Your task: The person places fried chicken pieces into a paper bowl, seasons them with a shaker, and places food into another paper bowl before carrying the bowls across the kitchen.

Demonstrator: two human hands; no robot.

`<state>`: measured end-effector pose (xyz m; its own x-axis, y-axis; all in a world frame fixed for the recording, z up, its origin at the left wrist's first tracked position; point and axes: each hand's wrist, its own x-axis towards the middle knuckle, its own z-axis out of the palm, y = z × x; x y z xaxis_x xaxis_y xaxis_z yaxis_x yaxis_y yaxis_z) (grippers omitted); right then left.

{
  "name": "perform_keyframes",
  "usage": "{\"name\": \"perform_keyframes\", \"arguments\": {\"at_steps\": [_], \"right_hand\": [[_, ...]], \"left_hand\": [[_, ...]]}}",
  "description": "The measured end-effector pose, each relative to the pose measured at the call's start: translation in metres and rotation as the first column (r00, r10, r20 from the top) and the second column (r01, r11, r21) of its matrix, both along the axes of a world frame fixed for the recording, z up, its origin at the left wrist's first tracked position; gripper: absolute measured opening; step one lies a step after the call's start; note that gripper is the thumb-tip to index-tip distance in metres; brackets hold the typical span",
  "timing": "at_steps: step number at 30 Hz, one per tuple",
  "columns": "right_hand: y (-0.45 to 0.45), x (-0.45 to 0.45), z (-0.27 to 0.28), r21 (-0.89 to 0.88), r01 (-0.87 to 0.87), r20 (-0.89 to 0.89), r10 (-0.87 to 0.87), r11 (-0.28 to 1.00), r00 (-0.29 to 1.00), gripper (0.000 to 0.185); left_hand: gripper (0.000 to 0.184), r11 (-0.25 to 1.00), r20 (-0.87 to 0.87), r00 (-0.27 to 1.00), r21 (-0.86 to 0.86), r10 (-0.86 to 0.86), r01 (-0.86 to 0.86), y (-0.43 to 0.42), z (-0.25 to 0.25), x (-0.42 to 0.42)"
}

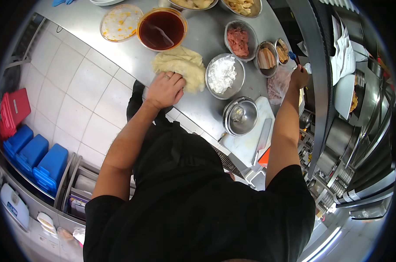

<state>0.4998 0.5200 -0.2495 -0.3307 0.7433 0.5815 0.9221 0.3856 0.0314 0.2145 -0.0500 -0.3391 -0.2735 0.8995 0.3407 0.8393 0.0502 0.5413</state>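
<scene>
My left hand (pixel 166 89) lies at the near edge of a crumpled pale-yellow cloth (pixel 180 65), its fingers curled onto the fabric. Beside the cloth stands a metal bowl of white powder (pixel 224 75). Stretched out to the far right, my right hand (pixel 299 77) is closed around a thin dark tool with a blue end (pixel 292 55); its exact kind is too small to tell. Near that hand are a small bowl of yellowish pieces (pixel 281 51), an oval dish of pale strips (pixel 267 59) and a plastic bag of pinkish contents (pixel 278 85).
A tub of dark red sauce (pixel 161 29) stands behind the cloth, with a stained lid (pixel 121 22) beside it. Minced meat (pixel 238 41) fills another bowl. Stacked metal bowls (pixel 241 115) and a knife (pixel 263 136) rest on a white cutting board (pixel 261 109). A shelf post (pixel 318 87) rises at right.
</scene>
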Motion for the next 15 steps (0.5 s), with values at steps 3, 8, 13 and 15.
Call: {"name": "perform_keyframes", "arguments": {"at_steps": [3,8,13,15], "right_hand": [[-0.033,-0.027,0.012,-0.149,0.149,0.056,-0.142,0.978,0.988,0.033],[-0.017,-0.044,0.011,-0.067,-0.122,-0.151,0.111,0.99,0.982,0.036],[0.037,0.032,-0.021,0.161,-0.035,0.165,0.008,0.986,0.986,0.042],[0.019,0.023,-0.008,0.16,-0.035,0.104,0.018,0.987,0.994,0.044]], "left_hand": [[0.026,1.0,0.002,1.0,0.014,-0.004,0.004,0.0,0.0,0.001],[0.026,1.0,0.003,1.0,0.007,-0.001,0.001,0.0,0.002,0.0],[0.027,1.0,0.015,1.0,-0.001,-0.022,0.022,-0.001,0.0,0.001],[0.028,0.999,-0.021,1.0,-0.052,-0.018,0.017,-0.002,0.002,0.0]]}}
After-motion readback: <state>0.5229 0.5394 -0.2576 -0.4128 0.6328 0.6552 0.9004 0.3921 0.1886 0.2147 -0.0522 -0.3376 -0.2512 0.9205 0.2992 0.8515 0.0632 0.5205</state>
